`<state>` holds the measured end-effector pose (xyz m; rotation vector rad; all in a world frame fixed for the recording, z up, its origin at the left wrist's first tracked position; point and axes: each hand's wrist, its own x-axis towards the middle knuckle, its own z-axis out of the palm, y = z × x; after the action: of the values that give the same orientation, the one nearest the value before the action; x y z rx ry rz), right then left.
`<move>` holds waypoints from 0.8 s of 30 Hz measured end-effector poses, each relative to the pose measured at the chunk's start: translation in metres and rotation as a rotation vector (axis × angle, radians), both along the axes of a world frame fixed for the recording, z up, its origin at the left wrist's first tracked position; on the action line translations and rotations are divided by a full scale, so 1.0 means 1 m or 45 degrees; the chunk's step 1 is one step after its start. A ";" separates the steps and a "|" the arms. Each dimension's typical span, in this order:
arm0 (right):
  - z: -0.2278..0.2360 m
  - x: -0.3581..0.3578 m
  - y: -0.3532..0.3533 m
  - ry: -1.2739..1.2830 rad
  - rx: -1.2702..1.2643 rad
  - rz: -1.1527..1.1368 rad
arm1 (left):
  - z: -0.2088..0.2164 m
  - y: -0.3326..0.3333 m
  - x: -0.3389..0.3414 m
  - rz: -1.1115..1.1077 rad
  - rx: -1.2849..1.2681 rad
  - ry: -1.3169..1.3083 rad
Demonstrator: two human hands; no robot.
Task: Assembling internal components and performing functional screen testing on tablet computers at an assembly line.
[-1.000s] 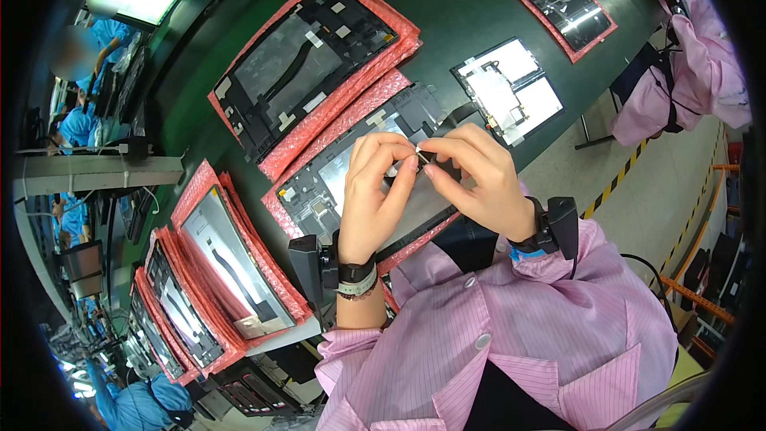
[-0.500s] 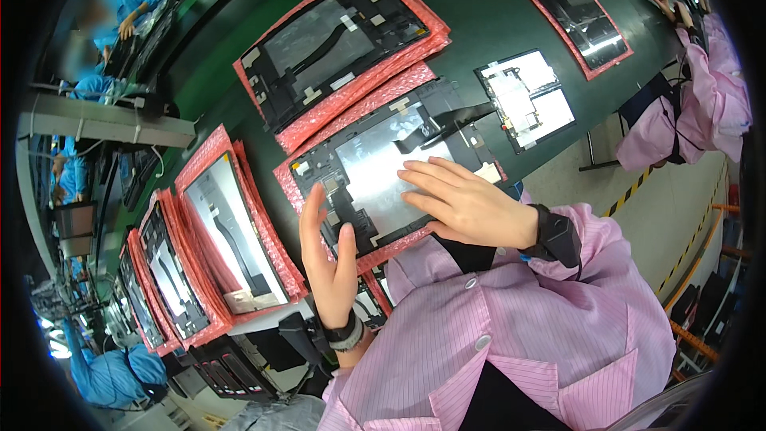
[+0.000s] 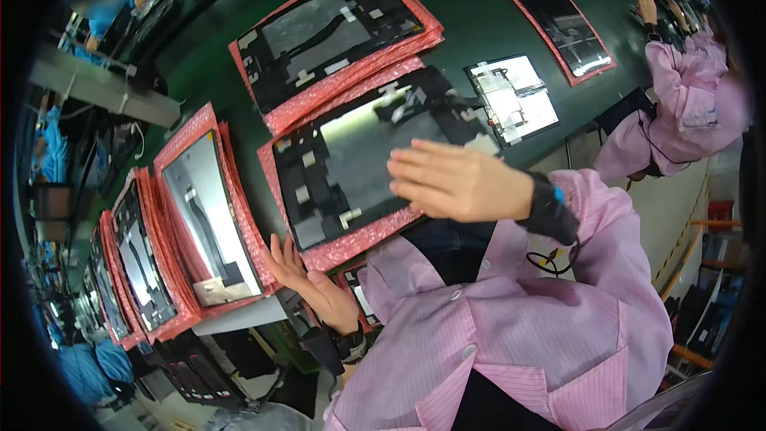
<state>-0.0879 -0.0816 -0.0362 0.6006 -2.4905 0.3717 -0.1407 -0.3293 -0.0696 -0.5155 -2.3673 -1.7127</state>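
Observation:
In front of me a dark flat display panel (image 3: 359, 164), with a grey middle and pale square pads, lies on pink bubble wrap (image 3: 339, 251). My right hand (image 3: 463, 179) is palm down over its near right part, fingers stretched and holding nothing; whether it touches the panel I cannot tell. Beside the panel's near left corner is my left hand (image 3: 315, 287), empty with fingers apart. A black strip runs from the panel's far right part toward a silver and white board assembly (image 3: 515, 100) on the green table (image 3: 447, 0).
Another panel (image 3: 327, 36) lies on stacked bubble wrap behind. More wrapped panels (image 3: 211, 219) stand in a row at the left. A black screen (image 3: 554, 24) lies at the far right. A co-worker in pink (image 3: 686, 88) sits to the right; people in blue are at the left.
My left hand has moved off the panel's left part, down and left. The panel's face now looks darker, with different pale pads. My right hand stays over it. The whole view has shifted slightly.

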 end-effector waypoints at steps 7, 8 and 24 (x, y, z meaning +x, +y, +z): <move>0.080 -0.064 0.046 -0.232 -0.123 0.062 | -0.003 -0.007 -0.003 -0.048 -0.259 0.124; 0.088 -0.073 0.050 -0.284 -0.175 0.061 | -0.004 -0.006 -0.002 -0.045 -0.119 0.099; 0.112 -0.109 0.071 -0.562 -0.392 0.041 | 0.004 -0.023 -0.004 -0.169 -0.585 0.183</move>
<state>-0.1973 -0.0110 0.0756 0.4696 -2.7519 0.9702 -0.1445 -0.3528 -0.0656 -0.8480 -2.6678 -1.1171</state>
